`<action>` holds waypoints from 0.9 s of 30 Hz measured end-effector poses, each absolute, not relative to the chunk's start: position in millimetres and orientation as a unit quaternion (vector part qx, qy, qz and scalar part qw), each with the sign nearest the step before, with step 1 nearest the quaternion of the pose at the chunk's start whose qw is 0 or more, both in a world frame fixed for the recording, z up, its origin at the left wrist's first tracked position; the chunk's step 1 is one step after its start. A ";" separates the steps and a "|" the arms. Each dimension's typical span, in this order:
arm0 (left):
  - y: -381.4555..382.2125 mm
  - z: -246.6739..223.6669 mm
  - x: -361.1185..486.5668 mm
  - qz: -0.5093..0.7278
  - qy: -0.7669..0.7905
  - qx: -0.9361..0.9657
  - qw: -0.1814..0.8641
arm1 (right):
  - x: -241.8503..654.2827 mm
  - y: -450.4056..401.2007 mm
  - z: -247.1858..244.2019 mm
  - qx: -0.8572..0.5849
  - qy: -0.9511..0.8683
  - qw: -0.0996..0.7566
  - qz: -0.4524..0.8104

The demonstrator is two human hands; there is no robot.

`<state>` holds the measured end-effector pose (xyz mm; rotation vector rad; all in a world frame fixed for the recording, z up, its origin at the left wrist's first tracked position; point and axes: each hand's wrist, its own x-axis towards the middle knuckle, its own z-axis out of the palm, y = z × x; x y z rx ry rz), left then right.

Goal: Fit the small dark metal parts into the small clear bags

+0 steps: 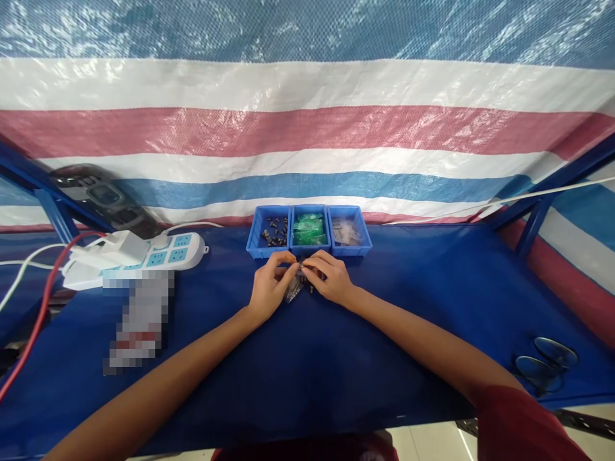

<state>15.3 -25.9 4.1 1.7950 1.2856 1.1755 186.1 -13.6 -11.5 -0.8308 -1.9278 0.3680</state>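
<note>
Before a striped tarp, we work at a blue-covered table point(307, 358). Our left hand point(269, 288) and right hand point(329, 276) meet fingertip to fingertip, pinched on a small clear bag point(293, 291) whose long axis slants from far right to near left. Just beyond sit three blue bins point(309, 230); far left, a power strip point(158, 253).

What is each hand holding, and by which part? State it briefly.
Both the left hand and right hand pinch a small clear packet at its upper end with their fingertips; its contents are too small to tell.
</note>
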 end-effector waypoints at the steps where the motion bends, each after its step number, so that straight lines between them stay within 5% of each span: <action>1: -25.8 3.6 15.2 0.448 0.487 0.680 0.316 | 185.9 -13.6 -11.6 -0.342 -0.792 0.483 0.152; 27: -21.7 1.1 11.3 0.438 0.436 0.739 0.269 | 188.4 -12.3 -11.2 -0.341 -0.795 0.470 0.176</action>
